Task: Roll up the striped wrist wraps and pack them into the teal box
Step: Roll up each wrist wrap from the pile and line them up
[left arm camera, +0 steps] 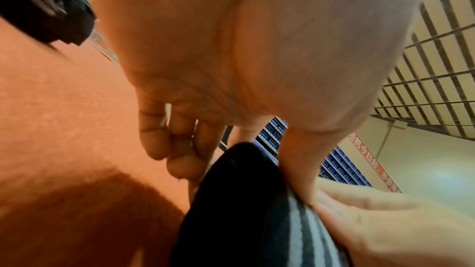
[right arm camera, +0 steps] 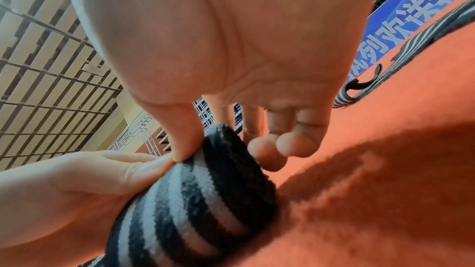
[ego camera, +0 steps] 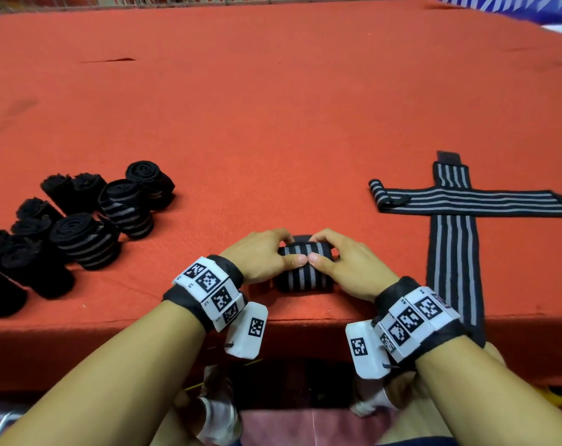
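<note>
Near the front edge of the red counter (ego camera: 273,107), our left hand (ego camera: 257,257) and right hand (ego camera: 344,262) both grip a half-rolled striped wrist wrap (ego camera: 305,268), thumbs meeting on top. Finished rolls (ego camera: 80,226) lie left, two flat wraps (ego camera: 453,239) crossed right.

So the right hand (right arm camera: 231,48) is coming down over a striped wrap (right arm camera: 195,200) that's sitting half rolled on the orange cloth (right arm camera: 385,220). Its thumb is pressing on top of the roll, with the fingertips (right arm camera: 293,145) curling down on the far side. The left hand (right arm camera: 77,186) is reaching in from the left, thumb tip touching the right thumb on the roll. Another striped wrap (right arm camera: 411,48) is lying flat further back, under a blue banner (right arm camera: 398,13).
</note>
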Demonstrator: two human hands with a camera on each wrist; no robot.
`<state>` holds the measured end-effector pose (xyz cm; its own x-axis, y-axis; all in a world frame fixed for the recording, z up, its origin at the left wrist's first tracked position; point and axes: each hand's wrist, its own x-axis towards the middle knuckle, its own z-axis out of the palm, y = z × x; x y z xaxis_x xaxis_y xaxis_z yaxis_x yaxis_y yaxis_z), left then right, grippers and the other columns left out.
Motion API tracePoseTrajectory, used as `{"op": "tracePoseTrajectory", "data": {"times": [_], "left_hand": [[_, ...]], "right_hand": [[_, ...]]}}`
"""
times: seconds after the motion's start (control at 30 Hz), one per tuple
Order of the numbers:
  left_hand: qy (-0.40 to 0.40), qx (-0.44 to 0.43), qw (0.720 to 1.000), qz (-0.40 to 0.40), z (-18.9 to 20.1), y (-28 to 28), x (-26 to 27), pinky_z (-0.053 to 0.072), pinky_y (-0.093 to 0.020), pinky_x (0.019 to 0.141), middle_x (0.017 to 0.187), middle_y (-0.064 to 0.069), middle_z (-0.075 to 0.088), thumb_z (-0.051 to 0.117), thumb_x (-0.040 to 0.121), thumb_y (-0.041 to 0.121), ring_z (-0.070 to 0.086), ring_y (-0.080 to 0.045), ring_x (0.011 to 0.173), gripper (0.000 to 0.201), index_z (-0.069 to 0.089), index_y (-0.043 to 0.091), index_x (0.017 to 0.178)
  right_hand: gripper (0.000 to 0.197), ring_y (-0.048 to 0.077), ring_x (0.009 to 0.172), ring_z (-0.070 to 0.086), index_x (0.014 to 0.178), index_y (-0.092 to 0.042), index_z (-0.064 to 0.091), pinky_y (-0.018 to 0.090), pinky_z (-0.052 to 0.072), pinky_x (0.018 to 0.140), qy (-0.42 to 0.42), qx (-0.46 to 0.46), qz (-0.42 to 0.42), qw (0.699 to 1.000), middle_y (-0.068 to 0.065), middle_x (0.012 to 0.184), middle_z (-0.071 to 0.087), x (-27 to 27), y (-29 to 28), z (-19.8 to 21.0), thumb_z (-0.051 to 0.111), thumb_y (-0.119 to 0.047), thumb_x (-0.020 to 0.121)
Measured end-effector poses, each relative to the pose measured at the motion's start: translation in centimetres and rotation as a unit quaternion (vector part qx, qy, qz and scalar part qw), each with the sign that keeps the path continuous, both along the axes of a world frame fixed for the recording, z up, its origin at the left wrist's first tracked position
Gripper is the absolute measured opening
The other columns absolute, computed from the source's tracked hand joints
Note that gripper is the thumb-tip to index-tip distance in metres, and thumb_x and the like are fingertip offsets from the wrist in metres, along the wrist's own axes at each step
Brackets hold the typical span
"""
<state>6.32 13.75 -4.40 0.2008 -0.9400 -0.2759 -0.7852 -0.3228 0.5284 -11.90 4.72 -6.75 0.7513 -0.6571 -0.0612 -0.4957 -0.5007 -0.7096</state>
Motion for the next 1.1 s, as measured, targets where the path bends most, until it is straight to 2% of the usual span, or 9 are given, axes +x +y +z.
{"op": "tracePoseTrajectory", "data": {"times": [0.1, 0.23, 0.3, 0.4, 0.53, 0.7, 0.83, 0.93, 1.1], "left_hand": [[-0.020, 0.000, 1.000, -0.011, -0.3, 0.3, -0.3, 0.054, -0.040, 0.084, 0.107, 0.001, 0.062, 0.078, 0.077, 0.056, 0.063, -0.018, 0.092, 0.063, 0.047, 0.025, 0.122], [-0.044, -0.076, 0.995, -0.038, -1.2, 0.5, -0.9, 0.048, -0.037, 0.097, 0.128, 0.006, 0.042, 0.088, 0.068, 0.049, 0.052, -0.016, 0.113, 0.089, 0.042, 0.028, 0.141], [-0.038, -0.105, 0.993, -0.046, -1.5, 0.5, -0.6, 0.047, -0.039, 0.096, 0.123, 0.007, 0.046, 0.087, 0.069, 0.048, 0.052, -0.016, 0.112, 0.083, 0.042, 0.038, 0.139], [-0.040, -0.096, 0.993, -0.051, -1.5, 0.3, 0.2, 0.048, -0.044, 0.094, 0.117, 0.006, 0.056, 0.082, 0.073, 0.054, 0.056, -0.018, 0.106, 0.066, 0.049, 0.041, 0.128], [-0.011, -0.087, 0.996, -0.027, -1.6, -0.2, 1.1, 0.050, -0.038, 0.092, 0.113, 0.006, 0.067, 0.076, 0.082, 0.054, 0.063, -0.018, 0.102, 0.054, 0.057, 0.033, 0.128], [0.044, -0.058, 0.997, 0.000, -2.1, -0.5, 1.9, 0.053, -0.041, 0.091, 0.111, 0.005, 0.068, 0.065, 0.084, 0.064, 0.065, -0.017, 0.098, 0.054, 0.062, 0.031, 0.126], [0.020, -0.062, 0.998, -0.011, -2.2, -1.0, 1.0, 0.049, -0.039, 0.095, 0.116, 0.002, 0.056, 0.074, 0.084, 0.054, 0.059, -0.019, 0.106, 0.058, 0.057, 0.025, 0.131], [-0.017, -0.078, 0.997, -0.016, -2.8, -0.8, 0.0, 0.049, -0.038, 0.090, 0.117, 0.007, 0.053, 0.088, 0.066, 0.049, 0.057, -0.016, 0.102, 0.090, 0.039, 0.030, 0.138], [-0.084, -0.110, 0.990, -0.032, -2.9, -0.7, -0.9, 0.051, -0.040, 0.086, 0.119, 0.008, 0.049, 0.092, 0.060, 0.046, 0.058, -0.020, 0.100, 0.089, 0.037, 0.036, 0.129]], "right_hand": [[0.018, 0.009, 0.085, 0.061, 0.112, -0.028, 0.060, 0.026, 0.043, 0.072, 0.012, 0.011, -0.002, 1.000, -0.006, 0.099, 0.068, 0.1, -0.6, 0.1, 0.052, -0.040, 0.102], [0.028, 0.020, 0.092, 0.064, 0.107, -0.021, 0.065, 0.039, 0.049, 0.083, 0.021, 0.032, -0.008, 0.999, 0.001, 0.098, 0.070, 0.3, -1.2, -0.1, 0.046, -0.041, 0.104], [0.032, 0.023, 0.090, 0.064, 0.104, -0.017, 0.067, 0.040, 0.049, 0.083, 0.030, 0.040, -0.009, 0.999, 0.005, 0.096, 0.070, 0.5, -1.5, 0.0, 0.046, -0.042, 0.104], [0.036, 0.015, 0.083, 0.061, 0.100, -0.022, 0.069, 0.032, 0.046, 0.073, 0.037, 0.031, -0.012, 0.999, -0.002, 0.093, 0.068, 1.1, -1.9, 0.1, 0.046, -0.050, 0.102], [0.033, 0.009, 0.102, 0.052, 0.129, -0.029, 0.061, 0.025, 0.037, 0.091, -0.017, -0.039, -0.030, 0.999, -0.003, 0.118, 0.053, 1.6, -1.3, 0.1, 0.053, -0.044, 0.100], [0.038, -0.001, 0.090, 0.049, 0.132, -0.032, 0.059, 0.024, 0.038, 0.090, -0.040, -0.052, -0.004, 0.998, -0.010, 0.122, 0.050, 1.4, -0.6, -0.1, 0.064, -0.036, 0.095], [0.031, 0.014, 0.108, 0.055, 0.131, -0.032, 0.059, 0.034, 0.042, 0.098, 0.001, -0.018, -0.014, 1.000, -0.003, 0.120, 0.057, 1.2, -1.3, 0.2, 0.055, -0.038, 0.100], [0.027, 0.016, 0.107, 0.060, 0.124, -0.030, 0.062, 0.035, 0.045, 0.094, 0.018, 0.006, -0.012, 1.000, -0.003, 0.115, 0.066, 0.8, -1.7, 0.2, 0.047, -0.042, 0.103], [0.037, 0.013, 0.083, 0.060, 0.102, -0.022, 0.065, 0.028, 0.042, 0.069, 0.020, 0.022, -0.038, 0.999, -0.005, 0.089, 0.065, 0.7, -1.8, -0.4, 0.039, -0.048, 0.105]]}}
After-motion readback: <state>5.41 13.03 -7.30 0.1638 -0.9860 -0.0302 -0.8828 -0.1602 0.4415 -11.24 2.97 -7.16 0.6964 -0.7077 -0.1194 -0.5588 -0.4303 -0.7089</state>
